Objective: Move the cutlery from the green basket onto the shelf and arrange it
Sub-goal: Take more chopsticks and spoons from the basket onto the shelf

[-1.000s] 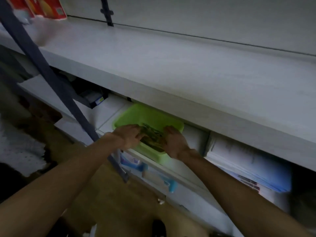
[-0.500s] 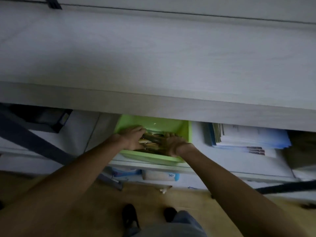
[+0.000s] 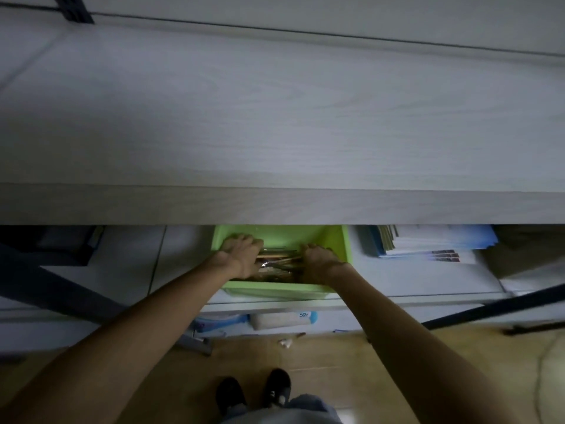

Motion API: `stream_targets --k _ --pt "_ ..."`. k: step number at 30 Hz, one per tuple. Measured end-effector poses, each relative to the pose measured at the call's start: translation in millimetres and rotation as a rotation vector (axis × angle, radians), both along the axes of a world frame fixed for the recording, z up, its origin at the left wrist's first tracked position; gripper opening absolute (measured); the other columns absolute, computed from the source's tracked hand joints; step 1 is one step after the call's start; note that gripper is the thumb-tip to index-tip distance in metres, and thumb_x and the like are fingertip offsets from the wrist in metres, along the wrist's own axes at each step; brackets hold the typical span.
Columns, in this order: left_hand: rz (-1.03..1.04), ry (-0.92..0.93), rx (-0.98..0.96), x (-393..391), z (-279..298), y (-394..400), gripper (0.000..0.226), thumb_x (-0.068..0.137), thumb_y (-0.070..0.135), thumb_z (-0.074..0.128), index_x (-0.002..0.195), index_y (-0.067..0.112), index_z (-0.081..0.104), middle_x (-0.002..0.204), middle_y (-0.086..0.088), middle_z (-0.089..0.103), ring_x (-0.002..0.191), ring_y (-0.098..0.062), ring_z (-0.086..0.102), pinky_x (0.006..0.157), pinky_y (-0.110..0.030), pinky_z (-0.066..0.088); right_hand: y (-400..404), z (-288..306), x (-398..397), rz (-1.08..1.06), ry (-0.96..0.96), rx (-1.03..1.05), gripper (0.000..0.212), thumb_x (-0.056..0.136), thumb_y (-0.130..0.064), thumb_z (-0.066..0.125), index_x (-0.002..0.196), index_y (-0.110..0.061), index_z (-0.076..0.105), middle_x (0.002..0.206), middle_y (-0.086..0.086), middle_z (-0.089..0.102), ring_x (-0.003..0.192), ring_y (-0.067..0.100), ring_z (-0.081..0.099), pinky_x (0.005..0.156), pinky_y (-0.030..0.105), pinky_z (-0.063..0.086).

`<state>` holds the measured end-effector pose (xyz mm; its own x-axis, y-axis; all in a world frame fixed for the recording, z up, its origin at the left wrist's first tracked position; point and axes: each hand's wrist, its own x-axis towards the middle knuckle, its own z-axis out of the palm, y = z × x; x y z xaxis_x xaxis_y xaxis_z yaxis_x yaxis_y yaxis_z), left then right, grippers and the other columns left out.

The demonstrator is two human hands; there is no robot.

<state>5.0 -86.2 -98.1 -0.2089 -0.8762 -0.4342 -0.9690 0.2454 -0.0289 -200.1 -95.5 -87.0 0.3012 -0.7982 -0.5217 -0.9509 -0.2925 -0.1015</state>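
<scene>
Now, nearest you, your two dark shoes [image 3: 253,393] stand on the wooden floor [image 3: 397,377], and both forearms reach forward and down into the green basket [image 3: 275,291] on the lower shelf [image 3: 128,270]. Since a half second ago your view has barely shifted and your hands have stayed inside the basket, spread a little wider over the pile. Your left hand [image 3: 240,255] is curled over the left end of the cutlery [image 3: 279,260], fingers bent down around the bundle; your right hand [image 3: 318,264] is curled over the right end the same way, so both grip the pile. The cutlery still lies in the basket, a dark jumble of handles between your hands. Just right of the basket, on the same shelf, sits a stack of papers [image 3: 428,243]. Above all this, the wide pale upper shelf [image 3: 275,117] fills most of the view, as it did before.
</scene>
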Motion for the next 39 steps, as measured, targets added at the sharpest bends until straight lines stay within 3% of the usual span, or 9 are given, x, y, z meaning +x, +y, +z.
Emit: stream_targets --k 6,9,15,19,22,25,28,34,39 --pt "0.003 -0.045 0.016 -1.9 2.7 -0.1 0.035 0.100 0.035 0.053 0.131 0.019 0.055 0.131 -0.009 0.052 0.118 -0.028 0.056 0.092 -0.038 0.047 -1.3 0.0 -0.6 0.032 0.037 0.018 0.034 0.098 -0.036 0.057 0.119 -0.009 0.058 0.121 0.012 0.066 0.107 0.028 0.063 0.092 0.036 0.049" --pt "0.007 -0.054 -0.009 -2.5 3.0 1.9 0.033 0.098 0.029 0.056 0.129 0.017 0.053 0.126 -0.007 0.057 0.112 -0.026 0.059 0.090 -0.037 0.048 -1.6 0.3 -1.1 0.033 0.028 0.024 0.036 0.097 -0.035 0.061 0.122 -0.009 0.058 0.122 0.012 0.064 0.111 0.029 0.063 0.092 0.037 0.050" --pt "-0.052 -0.134 -0.091 -2.3 11.7 1.9 0.039 0.094 0.016 0.059 0.131 0.014 0.049 0.111 -0.004 0.067 0.103 -0.023 0.064 0.111 -0.040 0.035 -1.5 1.4 -1.9 0.065 0.028 0.041 0.035 0.100 -0.033 0.059 0.122 -0.008 0.058 0.122 0.012 0.064 0.111 0.027 0.062 0.093 0.036 0.051" --pt "-0.131 -0.191 -0.097 -2.7 20.5 0.0 0.040 0.094 0.013 0.057 0.133 0.010 0.048 0.108 -0.006 0.068 0.095 -0.024 0.064 0.093 -0.036 0.047 -1.2 2.8 -2.8 0.075 0.031 0.035 0.034 0.100 -0.033 0.057 0.123 -0.008 0.058 0.123 0.012 0.063 0.112 0.027 0.062 0.094 0.036 0.051" --pt "-0.157 -0.213 -0.089 -2.2 25.9 0.2 0.041 0.095 0.013 0.057 0.134 0.009 0.046 0.112 -0.007 0.065 0.092 -0.023 0.061 0.079 -0.034 0.047 -0.4 6.0 -2.1 0.075 0.033 0.017 0.036 0.100 -0.037 0.058 0.123 -0.009 0.058 0.121 0.009 0.063 0.111 0.026 0.062 0.093 0.036 0.052" --pt "-0.175 -0.198 -0.103 -1.4 30.0 -5.2 0.042 0.096 0.021 0.061 0.133 0.009 0.045 0.115 -0.007 0.063 0.093 -0.022 0.062 0.078 -0.034 0.051 -1.1 13.6 -0.7 0.106 0.059 -0.071 0.041 0.099 -0.044 0.056 0.122 -0.010 0.058 0.119 0.009 0.064 0.108 0.026 0.062 0.085 0.033 0.048" --pt "-0.156 -0.118 -0.055 -1.7 35.3 -13.5 0.041 0.098 0.022 0.061 0.134 0.012 0.044 0.115 -0.007 0.063 0.091 -0.023 0.058 0.073 -0.033 0.042 -5.1 17.9 -2.5 0.078 0.052 -0.126 0.038 0.100 -0.042 0.056 0.120 -0.010 0.059 0.119 0.010 0.065 0.108 0.028 0.063 0.081 0.033 0.046" --pt "-0.113 -0.071 -0.010 -4.4 38.6 -16.8 0.024 0.098 0.029 0.057 0.114 0.012 0.055 0.108 -0.007 0.062 0.087 -0.022 0.055 0.072 -0.032 0.041 -10.9 24.5 -7.1 0.052 0.028 -0.054 0.045 0.094 -0.053 0.059 0.112 -0.012 0.065 0.106 0.007 0.067 0.090 0.024 0.062 0.071 0.031 0.045" --pt "-0.038 -0.026 -0.027 -1.8 41.7 -15.9 0.026 0.098 0.022 0.056 0.120 0.009 0.053 0.112 -0.008 0.060 0.091 -0.023 0.055 0.073 -0.033 0.041 -11.0 27.9 -9.4 0.065 0.006 0.061 0.051 0.093 -0.059 0.058 0.113 -0.013 0.064 0.108 0.007 0.063 0.088 0.023 0.053 0.073 0.031 0.042"
